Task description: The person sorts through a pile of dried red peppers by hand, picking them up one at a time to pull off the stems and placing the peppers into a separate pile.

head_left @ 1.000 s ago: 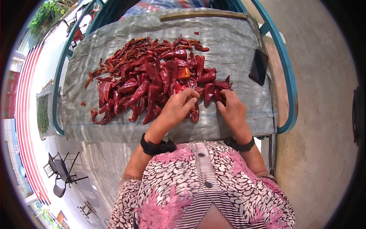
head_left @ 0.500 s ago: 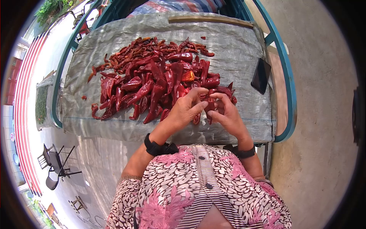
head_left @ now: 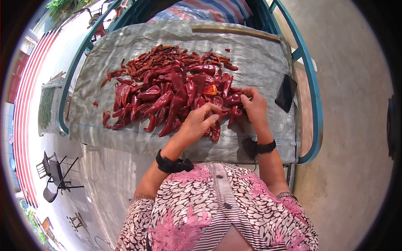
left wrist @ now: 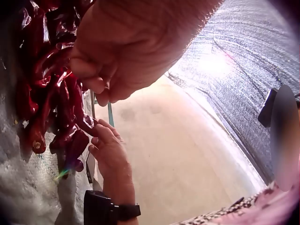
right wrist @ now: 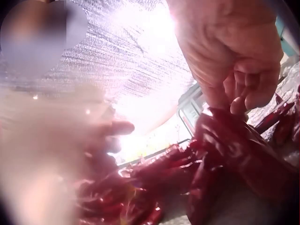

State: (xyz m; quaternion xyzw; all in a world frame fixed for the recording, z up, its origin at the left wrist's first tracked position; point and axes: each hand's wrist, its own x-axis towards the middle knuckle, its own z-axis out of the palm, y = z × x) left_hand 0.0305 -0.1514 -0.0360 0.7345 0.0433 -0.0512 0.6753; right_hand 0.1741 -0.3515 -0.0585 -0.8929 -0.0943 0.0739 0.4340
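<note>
A broad heap of glossy red chili peppers [head_left: 161, 102] lies on a grey woven sheet [head_left: 104, 138]. My left hand [head_left: 200, 123] is over the heap's near right part, its fingers curled toward the thumb; what they may enclose is hidden. In the left wrist view, the same hand [left wrist: 126, 56] fills the top, close beside the peppers. At the heap's right end, my right hand [head_left: 255, 108] pinches a red chili pepper [head_left: 234, 98] by its end. The right wrist view has the right hand's fingertips [right wrist: 239, 105] at the top of that large pepper.
Smaller, shrivelled peppers [head_left: 159, 58] lie along the far side. A phone [head_left: 286, 93] rests on the sheet at right. A wooden strip [head_left: 236, 31] crosses the far edge, and a teal metal rail [head_left: 312, 96] runs along the right side. Striped cloth [head_left: 205, 10] is beyond.
My right hand first came left from the heap's right end to meet the left hand at a pepper, then went back right and away. The left hand stays curled near the same peppers.
</note>
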